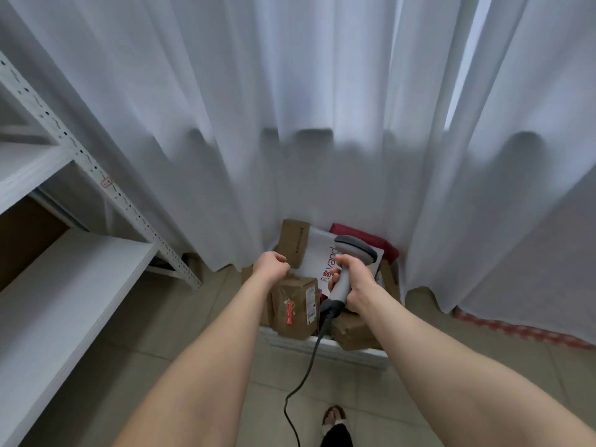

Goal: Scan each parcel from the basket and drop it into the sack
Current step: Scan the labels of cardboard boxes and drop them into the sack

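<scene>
A white basket [325, 345] on the floor holds several parcels. Among them are a brown box [295, 309] with a red sticker at the front, a white mailer [317, 256] with red lettering, a brown bag [295, 241] at the back and a red packet [382, 245]. My right hand [353, 280] grips the handle of a grey corded scanner [346, 269], its head held over the white mailer. My left hand [269, 264] hovers above the front brown box with fingers curled, holding nothing. No sack is in view.
White metal shelving [74, 240] fills the left side. A white curtain [322, 124] hangs behind the basket down to the tiled floor [206, 321]. The scanner's cable [303, 375] trails toward me. My foot [335, 424] shows at the bottom edge.
</scene>
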